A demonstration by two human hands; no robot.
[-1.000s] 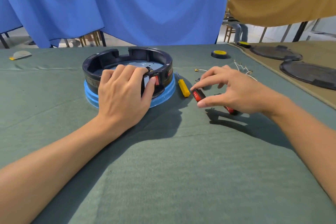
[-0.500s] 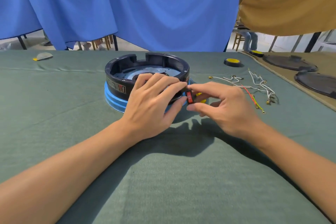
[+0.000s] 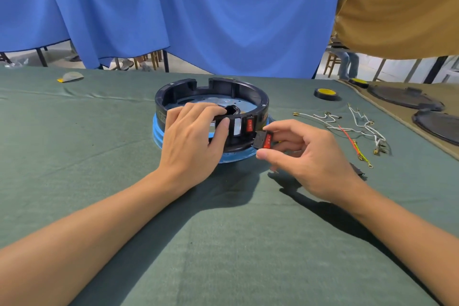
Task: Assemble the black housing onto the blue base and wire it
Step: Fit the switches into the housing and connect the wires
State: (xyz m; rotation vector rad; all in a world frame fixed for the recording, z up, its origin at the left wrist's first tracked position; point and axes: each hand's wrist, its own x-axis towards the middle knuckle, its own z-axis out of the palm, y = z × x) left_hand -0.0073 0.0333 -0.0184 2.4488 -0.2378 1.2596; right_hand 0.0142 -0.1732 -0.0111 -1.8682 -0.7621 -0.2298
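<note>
The left hand (image 3: 191, 136) is gripping the near wall of the housing (image 3: 213, 87), with the fingers curling over the rim and the thumb pressing on the outer face. The right hand (image 3: 306, 156) is pinching a red switch (image 3: 265, 140) between thumb and forefinger, just beside that wall. The housing is sitting on the base (image 3: 159, 133), which is resting on the table (image 3: 223, 243) directly ahead.

Judged purpose of the hold: the left hand is bracing the housing against the push that seating a switch will need. The switch is being held level with the panel, probably for the open slot (image 3: 237, 126) beside the fitted switch (image 3: 249, 125).

The left thumb is lying close to the slot and may be obstructing a straight approach. The wires (image 3: 360, 129) are lying loose to the right, well apart from the housing, and none appears connected. A tape roll (image 3: 325, 94) is sitting beyond them. Two black discs (image 3: 404, 98) are lying at the far right.
</note>
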